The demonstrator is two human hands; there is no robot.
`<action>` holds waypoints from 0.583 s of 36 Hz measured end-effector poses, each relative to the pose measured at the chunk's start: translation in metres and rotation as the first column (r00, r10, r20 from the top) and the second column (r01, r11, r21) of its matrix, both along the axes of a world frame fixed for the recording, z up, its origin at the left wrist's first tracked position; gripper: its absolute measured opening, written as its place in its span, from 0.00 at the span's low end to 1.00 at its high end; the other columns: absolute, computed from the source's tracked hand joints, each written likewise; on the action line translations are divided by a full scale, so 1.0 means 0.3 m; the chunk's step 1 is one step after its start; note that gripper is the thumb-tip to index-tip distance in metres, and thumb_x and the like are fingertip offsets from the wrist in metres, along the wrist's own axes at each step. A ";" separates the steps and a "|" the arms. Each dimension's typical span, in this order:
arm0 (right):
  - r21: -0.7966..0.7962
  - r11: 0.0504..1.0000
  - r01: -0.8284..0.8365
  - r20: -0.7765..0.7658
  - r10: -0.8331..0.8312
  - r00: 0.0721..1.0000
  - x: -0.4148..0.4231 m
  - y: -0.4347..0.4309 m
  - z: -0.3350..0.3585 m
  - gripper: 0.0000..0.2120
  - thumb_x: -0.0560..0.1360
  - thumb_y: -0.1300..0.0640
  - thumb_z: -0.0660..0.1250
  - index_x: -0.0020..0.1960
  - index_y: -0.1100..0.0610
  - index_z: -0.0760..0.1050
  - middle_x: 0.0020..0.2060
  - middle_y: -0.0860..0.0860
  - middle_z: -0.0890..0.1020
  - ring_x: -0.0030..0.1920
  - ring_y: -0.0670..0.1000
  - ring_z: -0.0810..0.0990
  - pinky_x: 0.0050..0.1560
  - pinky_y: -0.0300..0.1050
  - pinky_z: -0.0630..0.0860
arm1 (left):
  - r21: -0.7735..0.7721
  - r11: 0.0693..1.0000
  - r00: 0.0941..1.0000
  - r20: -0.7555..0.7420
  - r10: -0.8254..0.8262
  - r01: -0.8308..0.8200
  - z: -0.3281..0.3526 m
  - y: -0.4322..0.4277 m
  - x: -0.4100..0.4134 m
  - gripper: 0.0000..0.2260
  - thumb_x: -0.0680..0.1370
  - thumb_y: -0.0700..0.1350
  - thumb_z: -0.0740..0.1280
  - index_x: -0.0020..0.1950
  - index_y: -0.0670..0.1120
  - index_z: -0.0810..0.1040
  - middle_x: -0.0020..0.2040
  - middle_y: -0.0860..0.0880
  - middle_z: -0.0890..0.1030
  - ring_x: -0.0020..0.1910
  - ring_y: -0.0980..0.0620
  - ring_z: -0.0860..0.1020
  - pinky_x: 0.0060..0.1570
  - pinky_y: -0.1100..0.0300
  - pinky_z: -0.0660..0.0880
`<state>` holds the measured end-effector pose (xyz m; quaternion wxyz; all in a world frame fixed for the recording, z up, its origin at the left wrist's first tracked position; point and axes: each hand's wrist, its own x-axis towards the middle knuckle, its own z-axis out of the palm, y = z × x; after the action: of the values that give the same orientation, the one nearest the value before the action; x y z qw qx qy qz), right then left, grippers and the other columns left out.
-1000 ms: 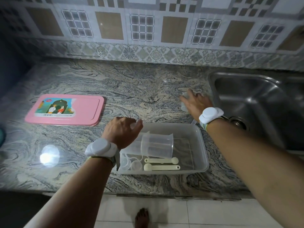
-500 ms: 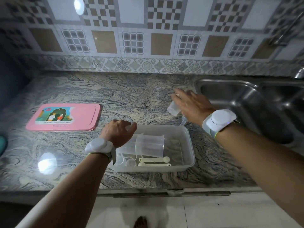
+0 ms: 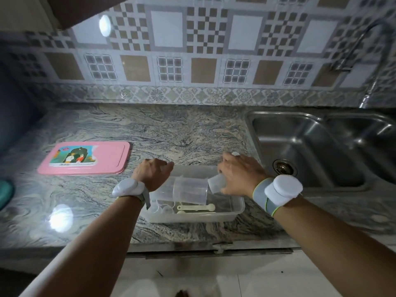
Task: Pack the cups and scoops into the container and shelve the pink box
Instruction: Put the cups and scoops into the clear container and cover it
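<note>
A clear plastic container (image 3: 233,211) stands on the marble counter near its front edge. Over it, my left hand (image 3: 153,173) holds a large clear measuring cup (image 3: 188,190) lying on its side. My right hand (image 3: 240,172) grips a small clear cup (image 3: 217,182) right at the open mouth of the large cup. On the container's floor lie two cream scoops (image 3: 198,207) and several small clear cups (image 3: 162,209). The pink lid (image 3: 85,160), with a picture label, lies flat on the counter to the left.
A steel double sink (image 3: 317,151) is set in the counter on the right, with a tap (image 3: 364,46) above it. A teal object (image 3: 5,194) shows at the left edge. A tiled wall backs the counter. Light glares on the marble at front left.
My right hand has carried the small cup from the counter beside the sink down to the mouth of the large cup. The left hand has stayed on the large cup.
</note>
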<state>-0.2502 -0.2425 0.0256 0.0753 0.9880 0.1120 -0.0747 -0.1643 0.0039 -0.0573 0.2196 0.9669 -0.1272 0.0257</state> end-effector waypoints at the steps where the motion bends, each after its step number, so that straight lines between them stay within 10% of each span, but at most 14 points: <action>1: 0.006 1.000 0.010 -0.015 -0.010 1.000 -0.002 0.005 -0.012 0.21 0.68 0.45 0.73 0.57 0.54 0.77 0.57 0.52 0.71 0.54 0.59 0.79 0.51 0.53 0.77 | 0.002 1.000 1.000 0.000 0.004 -0.004 0.001 0.000 -0.001 0.29 0.71 0.67 0.50 0.38 0.48 0.82 0.32 0.44 0.81 0.35 0.42 0.80 0.37 0.55 0.77; 21: 0.240 0.956 0.168 -0.031 -0.165 0.986 0.024 0.047 -0.151 0.19 0.69 0.50 0.70 0.58 0.54 0.76 0.54 0.51 0.78 0.51 0.59 0.80 0.42 0.47 0.73 | -0.009 0.999 0.998 0.045 -0.034 0.035 -0.029 0.015 0.013 0.26 0.72 0.65 0.52 0.34 0.47 0.79 0.30 0.46 0.80 0.32 0.43 0.79 0.32 0.59 0.68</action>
<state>-0.2430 -0.2283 -0.0198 -0.0530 0.9953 0.0369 -0.0716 -0.1603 0.0085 -0.0660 0.2217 0.9627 -0.1488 0.0443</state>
